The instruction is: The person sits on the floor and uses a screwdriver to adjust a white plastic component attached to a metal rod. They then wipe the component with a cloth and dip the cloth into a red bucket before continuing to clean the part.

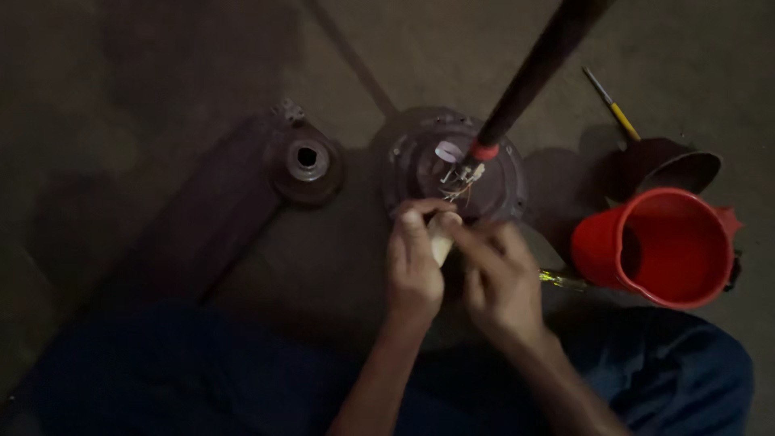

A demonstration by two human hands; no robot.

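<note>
My left hand [413, 262] and my right hand [499, 274] meet in the middle of the view, both pinching a small pale cream piece [440, 238] between their fingertips. Just beyond them sits a round dark fan motor housing [420, 165] on the floor. A dark rod [533, 77] with a red band rises from its centre toward the top of the frame. Thin wires [460, 187] come out near the rod's base and run toward the piece in my hands.
A second round dark metal part [307, 164] with a centre hole lies left of the housing, on a long dark blade [210, 218]. A red plastic jug [666, 246] stands at right, a dark bowl-shaped cover [674, 165] behind it, and a yellow-handled tool [613, 105] beyond. My blue-trousered legs fill the bottom.
</note>
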